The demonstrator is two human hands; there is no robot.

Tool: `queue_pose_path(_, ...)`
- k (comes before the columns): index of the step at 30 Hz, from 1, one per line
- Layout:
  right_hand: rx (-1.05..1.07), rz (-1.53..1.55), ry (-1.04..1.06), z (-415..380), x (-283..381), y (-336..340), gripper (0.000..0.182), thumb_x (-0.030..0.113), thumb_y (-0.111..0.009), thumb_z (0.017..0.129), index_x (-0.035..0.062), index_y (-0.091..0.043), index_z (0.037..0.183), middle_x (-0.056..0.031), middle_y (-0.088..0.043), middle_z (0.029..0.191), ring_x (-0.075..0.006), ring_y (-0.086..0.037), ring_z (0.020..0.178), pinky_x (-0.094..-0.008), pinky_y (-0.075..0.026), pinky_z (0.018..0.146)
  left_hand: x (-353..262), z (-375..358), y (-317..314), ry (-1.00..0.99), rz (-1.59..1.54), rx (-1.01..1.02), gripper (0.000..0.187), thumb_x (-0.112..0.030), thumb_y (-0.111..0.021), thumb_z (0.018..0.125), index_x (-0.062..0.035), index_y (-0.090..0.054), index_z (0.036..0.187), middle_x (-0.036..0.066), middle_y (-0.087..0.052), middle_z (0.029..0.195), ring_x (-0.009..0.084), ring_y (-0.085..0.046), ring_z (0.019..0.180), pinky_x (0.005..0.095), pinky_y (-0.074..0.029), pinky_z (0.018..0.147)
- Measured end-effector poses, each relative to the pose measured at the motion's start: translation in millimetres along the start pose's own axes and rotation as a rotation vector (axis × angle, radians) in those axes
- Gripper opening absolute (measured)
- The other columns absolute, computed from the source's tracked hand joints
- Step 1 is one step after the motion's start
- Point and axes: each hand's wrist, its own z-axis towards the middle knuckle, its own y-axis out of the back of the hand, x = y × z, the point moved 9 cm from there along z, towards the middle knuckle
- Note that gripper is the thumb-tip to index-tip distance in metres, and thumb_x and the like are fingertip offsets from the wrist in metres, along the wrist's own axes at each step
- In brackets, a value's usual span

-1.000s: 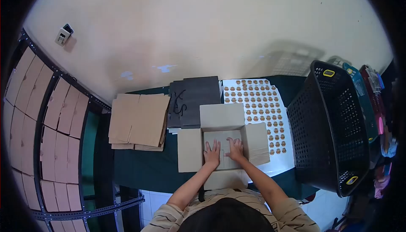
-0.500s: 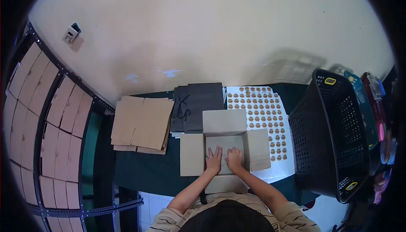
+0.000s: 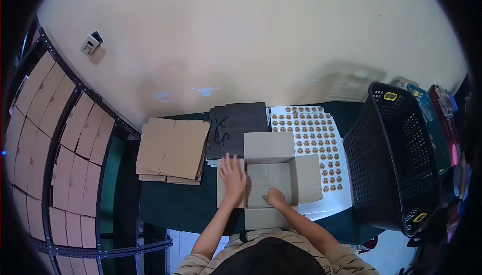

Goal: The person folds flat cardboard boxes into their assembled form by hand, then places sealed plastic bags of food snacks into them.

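The open cardboard carton (image 3: 268, 145) is resting on the counter (image 3: 170, 204) at lower centre of the frame. The left grip (image 3: 232, 179) is overlapping the carton's left flap (image 3: 220, 190), fingers spread apart; contact cannot be told. The right grip (image 3: 274, 197) is occupying the carton interior, fingers curled together. At left, the rack (image 3: 108, 251) is holding cardboard boxes (image 3: 75, 174); at right, a black perforated basket (image 3: 374, 159) is standing. Both forearms (image 3: 214, 232) are extending upward from the frame's bottom.

The left hand (image 3: 233, 178) spreads over one flap (image 3: 220, 188) of an open cardboard box (image 3: 269, 171), the right hand (image 3: 274, 197) curls inside; flattened cartons (image 3: 173, 147) lie to the left, a black basket (image 3: 369, 169) to the right
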Motion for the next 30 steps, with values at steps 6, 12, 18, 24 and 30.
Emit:
queue_pose_path(6, -0.082, 0.171, -0.061, 12, -16, -15, 0.048, 0.044, -0.068, 0.068, -0.0027, -0.062, 0.078, -0.0214, -0.063, 0.081, -0.0327, -0.062, 0.08, -0.0404, -0.05, 0.07, 79, -35, -67, 0.459, -0.642, -0.098, 0.043, -0.023, -0.049, 0.087, 0.0008, -0.042, 0.122, 0.023, -0.05, 0.116, 0.0361, -0.047, 0.11, 0.0345, -0.037, 0.092)
queue_pose_path(12, 0.1, 0.207, 0.122, 33, -22, -53, 0.034, 0.031, -0.065, 0.074, -0.0021, -0.059, 0.069, -0.02, -0.062, 0.068, -0.0302, -0.063, 0.07, -0.0401, -0.049, 0.065, 73, -30, -68, 0.375, -0.549, -0.078, 0.04, -0.01, -0.048, 0.084, -0.0045, -0.041, 0.123, 0.023, -0.055, 0.108, 0.0374, -0.054, 0.101, 0.0394, -0.043, 0.084)
queue_pose_path(18, 0.024, -0.097, 0.182, 9, -5, -34, 0.032, 0.032, -0.064, 0.076, 0.0011, -0.063, 0.086, -0.0199, -0.063, 0.086, -0.0308, -0.062, 0.084, -0.039, -0.05, 0.07, 68, -28, -66, 0.353, -0.542, -0.06, 0.04, -0.009, -0.046, 0.085, -0.0031, -0.039, 0.124, 0.024, -0.054, 0.111, 0.0381, -0.053, 0.103, 0.0398, -0.041, 0.086)
queue_pose_path(24, -0.007, -0.359, 0.094, 21, 4, -44, 0.034, 0.036, -0.064, 0.075, 0.0045, -0.064, 0.087, -0.0167, -0.063, 0.087, -0.0308, -0.062, 0.083, -0.0414, -0.05, 0.069, 66, -36, -66, 0.311, -0.509, -0.013, 0.05, -0.013, -0.051, 0.082, -0.0012, -0.033, 0.128, 0.025, -0.048, 0.119, 0.0381, -0.047, 0.11, 0.0394, -0.038, 0.092)
queue_pose_path(30, -0.285, 0.017, 0.352, -34, 19, 51, 0.035, 0.026, -0.066, 0.072, 0.0024, -0.056, 0.096, -0.0142, -0.06, 0.096, -0.0318, -0.058, 0.089, -0.0426, -0.045, 0.076, 62, -84, -44, 0.203, -0.277, 0.064, 0.075, -0.018, -0.06, 0.073, 0.005, -0.02, 0.132, 0.028, -0.021, 0.136, 0.0421, -0.018, 0.128, 0.0464, -0.013, 0.105)
